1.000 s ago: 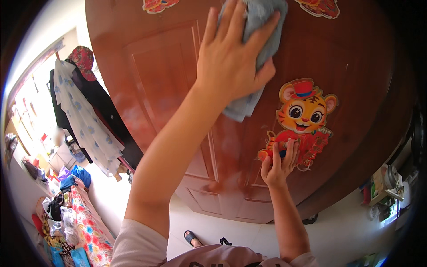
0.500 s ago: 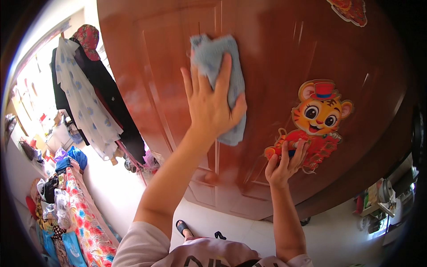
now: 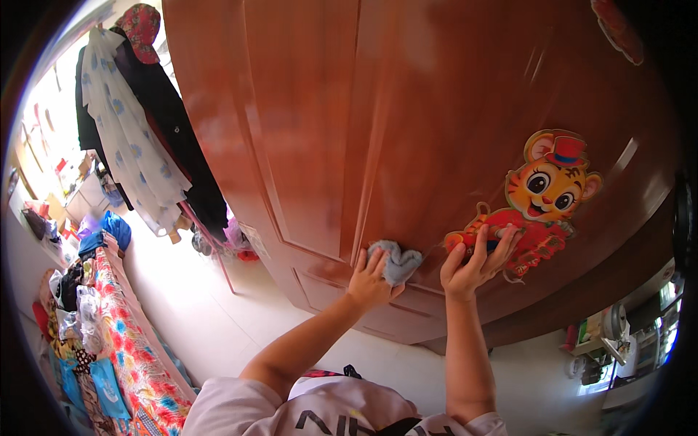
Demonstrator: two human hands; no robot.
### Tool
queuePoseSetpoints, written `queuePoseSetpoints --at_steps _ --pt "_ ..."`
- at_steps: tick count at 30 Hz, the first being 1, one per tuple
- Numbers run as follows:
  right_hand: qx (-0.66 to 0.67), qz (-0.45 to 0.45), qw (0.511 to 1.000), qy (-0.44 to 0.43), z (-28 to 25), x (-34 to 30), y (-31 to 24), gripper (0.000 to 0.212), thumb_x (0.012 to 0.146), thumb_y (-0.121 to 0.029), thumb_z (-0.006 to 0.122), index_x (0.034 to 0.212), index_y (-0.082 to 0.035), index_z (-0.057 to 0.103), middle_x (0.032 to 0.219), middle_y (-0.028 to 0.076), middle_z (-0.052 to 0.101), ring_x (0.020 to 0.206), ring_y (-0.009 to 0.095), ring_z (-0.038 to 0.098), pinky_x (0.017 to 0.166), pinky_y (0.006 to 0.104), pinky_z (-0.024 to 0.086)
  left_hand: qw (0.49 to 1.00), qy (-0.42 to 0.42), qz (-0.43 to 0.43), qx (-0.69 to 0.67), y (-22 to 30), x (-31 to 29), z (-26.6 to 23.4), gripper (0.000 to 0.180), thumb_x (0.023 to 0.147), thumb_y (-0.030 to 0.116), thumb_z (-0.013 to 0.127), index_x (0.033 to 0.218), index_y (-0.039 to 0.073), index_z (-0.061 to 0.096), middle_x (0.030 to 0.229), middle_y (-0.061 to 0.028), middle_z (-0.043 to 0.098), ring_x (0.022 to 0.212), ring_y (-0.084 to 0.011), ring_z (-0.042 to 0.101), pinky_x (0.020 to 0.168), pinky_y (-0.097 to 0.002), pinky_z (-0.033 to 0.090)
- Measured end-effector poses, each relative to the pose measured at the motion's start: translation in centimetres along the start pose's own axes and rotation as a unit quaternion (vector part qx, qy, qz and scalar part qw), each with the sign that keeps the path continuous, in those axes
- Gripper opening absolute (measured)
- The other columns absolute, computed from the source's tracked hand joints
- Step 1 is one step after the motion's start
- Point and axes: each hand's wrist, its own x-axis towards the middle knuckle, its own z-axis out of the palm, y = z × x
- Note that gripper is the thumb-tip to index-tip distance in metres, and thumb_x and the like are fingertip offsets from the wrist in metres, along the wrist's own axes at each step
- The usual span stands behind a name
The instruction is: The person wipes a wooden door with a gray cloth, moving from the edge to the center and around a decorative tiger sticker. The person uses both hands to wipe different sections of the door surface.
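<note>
A brown wooden door [image 3: 429, 131] with raised panels fills the middle of the head view. Low on it, my left hand [image 3: 372, 282] presses a crumpled grey-blue cloth [image 3: 400, 263] against the surface, fingers over the cloth's left side. To the right, the fingers of my right hand [image 3: 472, 269] are spread and rest on the lower part of a cartoon tiger decoration [image 3: 549, 182] in a red hat, stuck to the door. Nothing is held in that hand.
At left, a coat stand carries a dark coat [image 3: 171, 123], a white patterned garment [image 3: 123, 131] and a floral cap [image 3: 139, 33]. Below it, a bright floral cover [image 3: 134, 341] lies beside bags and clothes. Another red decoration [image 3: 618, 29] is at the door's upper right.
My left hand has moved down the door with the cloth, which is now bunched up smaller. My right hand stays on the tiger decoration. The view has shifted slightly.
</note>
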Motion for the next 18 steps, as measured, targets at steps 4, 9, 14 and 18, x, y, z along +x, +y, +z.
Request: queuePoseSetpoints --at_steps 4,9,14,18 --pt "-0.002 -0.011 1.000 -0.003 0.3 0.0 -0.2 0.047 0.105 -0.024 0.045 0.145 0.000 0.048 0.161 0.031 0.026 0.151 0.048 0.025 0.122 0.0614 0.021 0.983 -0.171 0.069 -0.007 0.1 -3.1 -0.1 0.017 0.084 0.036 0.070 0.082 0.019 0.072 0.147 -0.0077 0.056 0.142 -0.0265 0.045 0.115 -0.0579 0.032" --pt "0.004 -0.011 1.000 -0.005 0.3 -0.5 0.5 0.048 0.104 -0.026 0.046 0.145 -0.001 0.049 0.161 0.031 0.025 0.151 0.051 0.021 0.121 0.0634 0.021 0.975 -0.188 0.108 0.046 -3.0 -2.9 -1.5 0.021 0.086 0.043 0.066 0.081 0.024 0.073 0.154 0.0070 0.050 0.146 -0.0119 0.039 0.116 -0.0484 0.028" --pt "0.009 -0.020 1.000 -0.008 0.6 0.2 -0.2 0.049 0.105 -0.024 0.044 0.147 0.001 0.045 0.163 0.031 0.022 0.152 0.050 0.019 0.122 0.0636 0.020 0.995 -0.002 -0.030 0.090 -10.2 -1.3 -4.5 0.044 0.082 0.049 0.066 0.119 0.027 0.073 0.151 -0.0045 0.052 0.142 -0.0218 0.046 0.120 -0.0560 0.020" --pt "0.001 -0.028 1.000 -0.010 0.2 0.3 0.1 0.049 0.105 -0.022 0.044 0.148 0.002 0.043 0.163 0.031 0.021 0.152 0.050 0.019 0.121 0.0640 0.020 0.968 0.049 -0.196 0.148 -15.4 3.9 -9.9 0.080 0.081 0.042 0.067 0.148 0.004 0.048 0.149 -0.0352 0.039 0.139 -0.0551 0.034 0.114 -0.0734 0.015"
